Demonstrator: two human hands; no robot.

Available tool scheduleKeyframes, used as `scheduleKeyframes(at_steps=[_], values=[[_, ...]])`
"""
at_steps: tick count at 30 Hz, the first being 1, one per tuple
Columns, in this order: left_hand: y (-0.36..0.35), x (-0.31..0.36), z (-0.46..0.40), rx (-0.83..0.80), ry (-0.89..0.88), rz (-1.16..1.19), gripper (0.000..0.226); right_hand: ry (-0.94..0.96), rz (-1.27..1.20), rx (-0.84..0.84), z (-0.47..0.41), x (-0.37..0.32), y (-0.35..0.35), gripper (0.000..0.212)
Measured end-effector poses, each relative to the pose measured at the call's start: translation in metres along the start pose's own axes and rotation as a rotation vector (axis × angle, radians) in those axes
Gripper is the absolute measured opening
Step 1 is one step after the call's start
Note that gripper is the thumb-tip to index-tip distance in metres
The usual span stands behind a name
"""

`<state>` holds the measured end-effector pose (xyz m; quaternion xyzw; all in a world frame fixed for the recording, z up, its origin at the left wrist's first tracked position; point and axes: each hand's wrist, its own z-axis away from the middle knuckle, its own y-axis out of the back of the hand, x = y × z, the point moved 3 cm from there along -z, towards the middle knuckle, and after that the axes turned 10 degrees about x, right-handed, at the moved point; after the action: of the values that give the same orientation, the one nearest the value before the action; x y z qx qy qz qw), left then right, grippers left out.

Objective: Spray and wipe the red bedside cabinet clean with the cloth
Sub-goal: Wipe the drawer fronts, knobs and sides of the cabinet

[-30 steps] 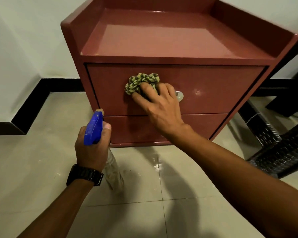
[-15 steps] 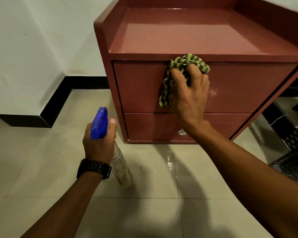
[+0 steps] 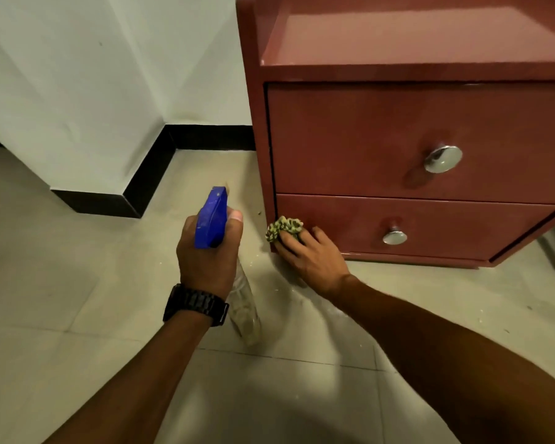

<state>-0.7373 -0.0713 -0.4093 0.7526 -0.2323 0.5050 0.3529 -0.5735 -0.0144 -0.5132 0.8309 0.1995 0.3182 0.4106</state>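
- Left hand (image 3: 207, 254), black wristwatch (image 3: 195, 304) on its wrist, grips the blue-headed spray bottle (image 3: 211, 219) above the tiled floor (image 3: 61, 283).
- Right hand (image 3: 311, 256) presses the bunched green cloth (image 3: 282, 226) with curled fingers onto the lower drawer's (image 3: 446, 225) left corner.
- The red bedside cabinet (image 3: 366, 129) stands beside the white wall (image 3: 109, 75).

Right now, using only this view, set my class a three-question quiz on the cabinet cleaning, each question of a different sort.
1. True or false: the cloth is on the top shelf.
2. Which hand holds the spray bottle? A) left hand B) right hand
3. Fill in: the cloth presses on the cabinet's ____ drawer.

Key: 1 false; 2 A; 3 lower, at its left end.
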Motion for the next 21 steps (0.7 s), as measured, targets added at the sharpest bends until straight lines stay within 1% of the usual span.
scheduleKeyframes(at_steps=[3, 5, 7, 9, 12, 13, 14, 15, 16, 17, 18, 19, 21], values=[[-0.004, 0.0, -0.001, 0.002, 0.0, 0.004, 0.014, -0.018, -0.039, -0.15, 0.007, -0.01, -0.013, 0.051], [-0.006, 0.0, 0.0, 0.002, 0.006, 0.014, 0.007, 0.033, -0.037, -0.24, 0.017, -0.012, -0.023, 0.05], [-0.008, 0.003, 0.002, -0.001, 0.0, 0.023, 0.007, 0.044, -0.019, -0.268, 0.035, -0.001, -0.025, 0.049], [-0.011, 0.002, 0.006, -0.019, -0.015, 0.011, 0.007, -0.016, -0.024, -0.243, 0.057, 0.018, -0.018, 0.044], [-0.019, 0.004, 0.012, -0.045, -0.025, 0.012, 0.005, -0.156, -0.019, -0.234, 0.111, 0.057, -0.01, 0.026], [-0.021, 0.004, 0.013, -0.047, -0.025, 0.018, 0.009, -0.202, -0.021, -0.258, 0.128, 0.071, -0.007, 0.03], [-0.024, 0.004, 0.016, -0.053, -0.027, 0.027, 0.015, -0.288, -0.026, -0.302, 0.146, 0.084, -0.005, 0.044], [-0.027, 0.005, 0.019, -0.057, -0.028, 0.038, 0.021, -0.426, -0.043, -0.356, 0.163, 0.097, -0.002, 0.055], [-0.029, 0.007, 0.021, -0.061, -0.032, 0.049, 0.025, -0.597, -0.053, -0.381, 0.177, 0.109, 0.004, 0.057], [-0.032, 0.009, 0.022, -0.064, -0.038, 0.056, 0.027, -0.763, -0.049, -0.351, 0.187, 0.118, 0.011, 0.05], [-0.034, 0.011, 0.022, -0.061, -0.045, 0.059, 0.029, -0.872, -0.041, -0.304, 0.191, 0.124, 0.014, 0.041], [-0.037, 0.014, 0.022, -0.06, -0.051, 0.055, 0.03, -0.932, -0.062, -0.252, 0.191, 0.128, 0.017, 0.033], [-0.04, 0.019, 0.022, -0.055, -0.049, 0.06, 0.031, -0.963, -0.149, -0.11, 0.183, 0.13, 0.021, 0.024]])
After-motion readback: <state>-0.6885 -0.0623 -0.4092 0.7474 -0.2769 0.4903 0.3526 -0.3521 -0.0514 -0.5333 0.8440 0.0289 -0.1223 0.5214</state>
